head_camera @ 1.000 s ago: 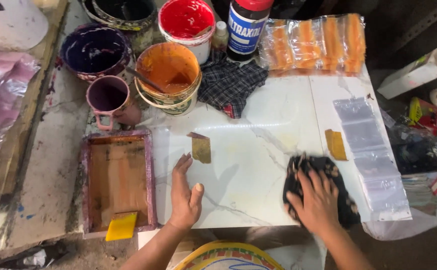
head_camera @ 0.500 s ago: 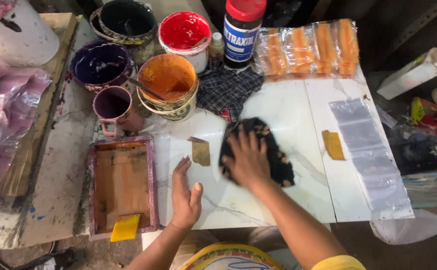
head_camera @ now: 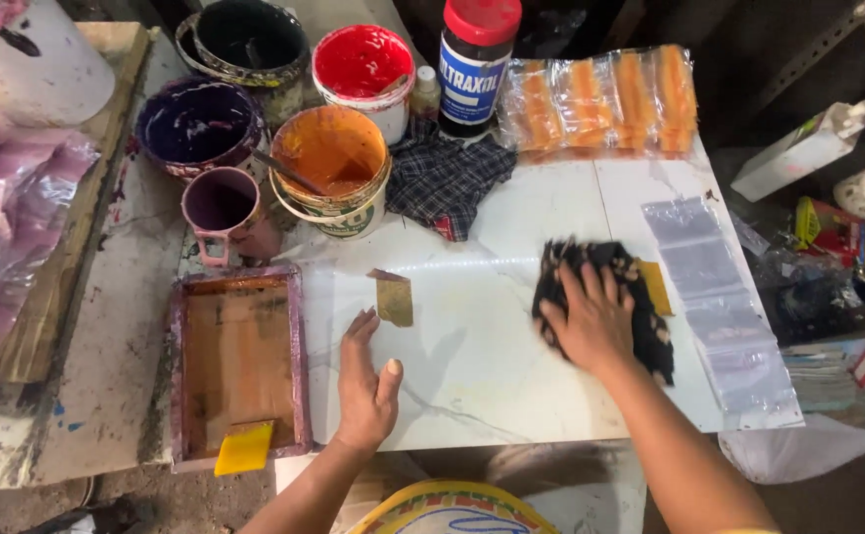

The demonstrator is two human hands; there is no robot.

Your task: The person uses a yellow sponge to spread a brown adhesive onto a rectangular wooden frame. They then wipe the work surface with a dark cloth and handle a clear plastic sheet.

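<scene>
Pressing down on a dark rag (head_camera: 610, 297), your right hand (head_camera: 591, 321) lies flat with fingers spread, palm on the cloth and nothing gripped; the rag sits on the right part of the white marble-patterned slab (head_camera: 472, 366). Your left hand (head_camera: 365, 381) rests open and flat on the slab's left part, fingers together, holding nothing, just below a small brownish paper piece (head_camera: 394, 299). A yellow tab (head_camera: 656, 287) pokes out from the rag's right edge.

You have five paint containers at the top left: one black pot (head_camera: 249, 44), one red pot (head_camera: 363, 69), one orange bucket (head_camera: 333, 168) with a stick in it, one purple bowl (head_camera: 200, 124) and one purple mug (head_camera: 223, 213). One checked cloth (head_camera: 447, 178) lies beside the orange bucket.

One wooden frame (head_camera: 239, 361) with purple-stained edges lies left of the slab, with one yellow scraper (head_camera: 244, 448) at its lower edge.

For packages: one dark jar (head_camera: 477, 64) with a red cap and a blue-and-white label stands at the top centre, a small bottle (head_camera: 424, 94) just beside it. One clear bag of orange pieces (head_camera: 605, 99) lies to its right. One strip of clear pouches (head_camera: 724, 316) runs down the slab's right edge. One white pump bottle (head_camera: 803, 148) lies at the far right.
</scene>
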